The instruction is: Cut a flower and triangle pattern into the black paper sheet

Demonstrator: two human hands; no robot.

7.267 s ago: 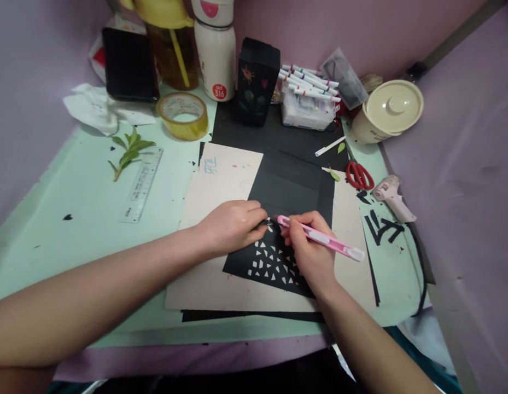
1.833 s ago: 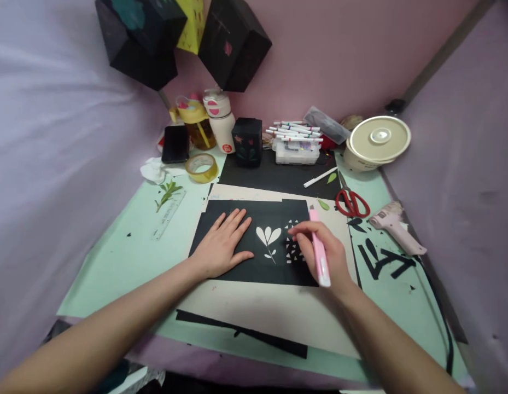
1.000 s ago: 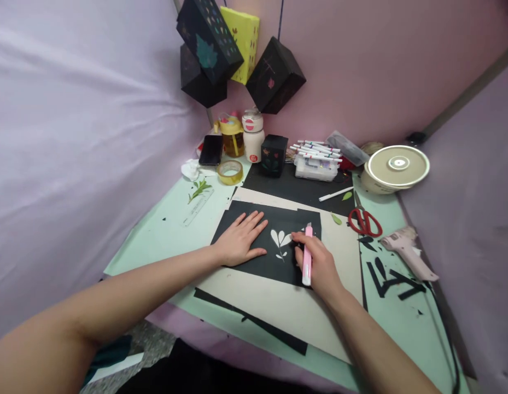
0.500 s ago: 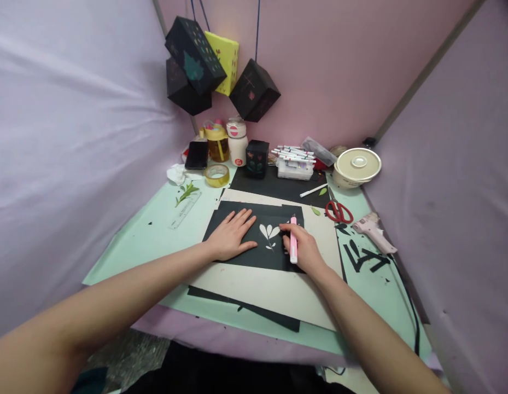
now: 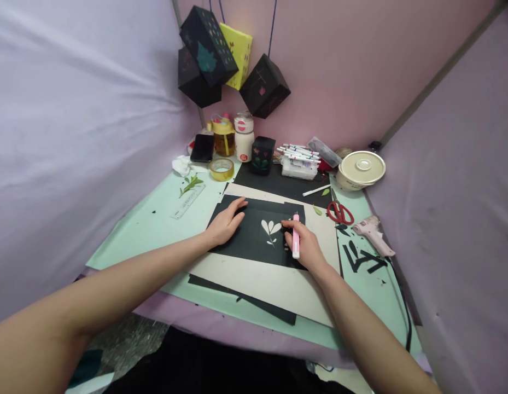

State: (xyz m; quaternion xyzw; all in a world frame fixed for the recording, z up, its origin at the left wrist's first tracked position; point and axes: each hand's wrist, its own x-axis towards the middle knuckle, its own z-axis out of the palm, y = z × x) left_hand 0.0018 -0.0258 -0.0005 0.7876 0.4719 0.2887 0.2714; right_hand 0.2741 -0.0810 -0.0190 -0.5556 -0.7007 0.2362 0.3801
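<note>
A black paper sheet (image 5: 254,246) lies on a pale board (image 5: 245,272), with a white leafy sprig shape (image 5: 271,229) showing in its middle. My left hand (image 5: 227,221) rests on its edge on the left part of the sheet, fingers apart and holding nothing. On the right side of the sheet, my right hand (image 5: 305,243) is closed around a pink craft knife (image 5: 296,238), whose tip points away from me. Part of the cut-out area beside the knife is hidden by my right fingers.
Red-handled scissors (image 5: 340,213), a glue gun (image 5: 373,235) with its cord and black paper strips (image 5: 362,260) lie right. Tape (image 5: 221,169), a ruler (image 5: 188,202), bottles (image 5: 244,139), pens (image 5: 298,156) and a lidded bowl (image 5: 361,168) stand around the back and left.
My left hand has turned from lying flat onto its side and shifted left and up on the sheet. The right hand keeps the knife in nearly the same place. The view has shifted slightly.
</note>
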